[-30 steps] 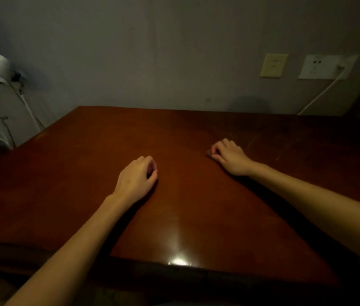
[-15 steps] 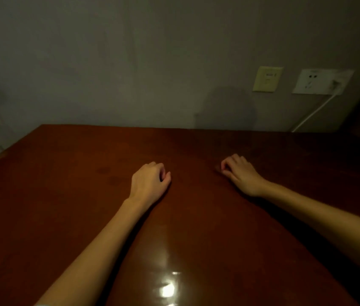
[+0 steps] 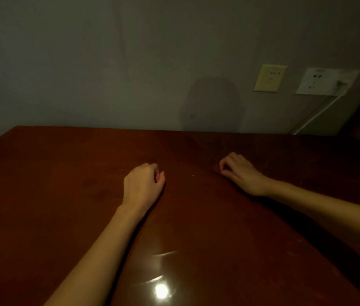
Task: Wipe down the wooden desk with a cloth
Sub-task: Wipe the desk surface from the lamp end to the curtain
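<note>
The dark reddish wooden desk [image 3: 64, 195] fills the lower part of the head view, with a bright glare spot near its front. My left hand [image 3: 142, 184] rests on the desk near the middle, fingers loosely curled, holding nothing. My right hand [image 3: 240, 171] rests on the desk to the right and a little farther back, fingertips curled down onto the wood, also holding nothing. No cloth shows anywhere in view.
A grey wall runs along the desk's far edge. On it, at the right, are a yellowish switch plate [image 3: 269, 77] and a white socket [image 3: 320, 81] with a plugged-in white cable [image 3: 316, 114] running down behind the desk.
The view has tilted up and turned right: the lamp at the left and the desk's front edge have left the frame. Both hands stay resting on the desk in the same pose.
</note>
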The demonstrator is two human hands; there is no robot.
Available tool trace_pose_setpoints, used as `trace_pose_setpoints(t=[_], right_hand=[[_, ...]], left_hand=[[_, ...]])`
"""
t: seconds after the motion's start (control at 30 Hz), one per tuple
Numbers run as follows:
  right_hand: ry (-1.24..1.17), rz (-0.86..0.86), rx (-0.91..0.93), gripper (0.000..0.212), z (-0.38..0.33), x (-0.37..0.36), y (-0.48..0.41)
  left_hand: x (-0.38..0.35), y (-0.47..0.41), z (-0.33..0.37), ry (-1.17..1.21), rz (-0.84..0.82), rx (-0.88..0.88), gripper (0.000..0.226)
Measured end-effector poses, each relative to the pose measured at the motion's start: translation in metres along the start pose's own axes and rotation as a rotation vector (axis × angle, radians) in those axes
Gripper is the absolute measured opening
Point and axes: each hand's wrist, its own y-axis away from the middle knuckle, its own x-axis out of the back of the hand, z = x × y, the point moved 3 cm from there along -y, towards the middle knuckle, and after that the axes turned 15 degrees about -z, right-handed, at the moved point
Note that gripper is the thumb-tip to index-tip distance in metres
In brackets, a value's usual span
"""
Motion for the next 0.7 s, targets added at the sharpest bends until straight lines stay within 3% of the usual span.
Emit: trace_pose_setpoints(t=[0.1,0.23,0.3,0.4,0.47,0.5,0.57,0.63,0.7], right_hand=[[-0.015,0.044,-0.212,0.025,0.026,0.01,-0.046],[-0.041,0.082,-0.248,0.025,-0.011,0.011,-0.098],[-0.026,0.066,-0.142,0.023,-0.049,0.004,-0.095],[0.058,0.018,0.231,0.019,-0.1,-0.013,-0.045],[0.04,-0.084,0.422,0.023,-0.099,-0.019,-0.014],[0.036,-0.103,0.424,0.028,-0.084,-0.015,-0.012],[0.018,-0.028,0.263,0.033,-0.037,-0.003,-0.03],[-0.03,-0.013,-0.04,0.027,0.006,0.009,-0.058],[-0.069,0.019,-0.207,0.022,0.025,0.011,-0.078]], left_hand=[[0.001,0.001,0.003,-0.007,0.016,-0.004,0.029],[0.002,0.002,0.003,0.0,0.02,0.001,0.029],[0.003,0.001,0.002,-0.006,0.021,0.002,0.029],[0.002,0.003,0.002,-0.024,0.041,0.012,0.027],[0.002,0.002,0.001,-0.034,0.053,0.014,0.028],[0.001,0.002,0.001,-0.03,0.057,0.011,0.028],[0.001,0.001,0.0,-0.013,0.05,0.0,0.029],[0.001,0.002,0.0,-0.001,0.039,-0.001,0.029],[0.001,0.001,0.0,0.002,0.032,0.002,0.029]])
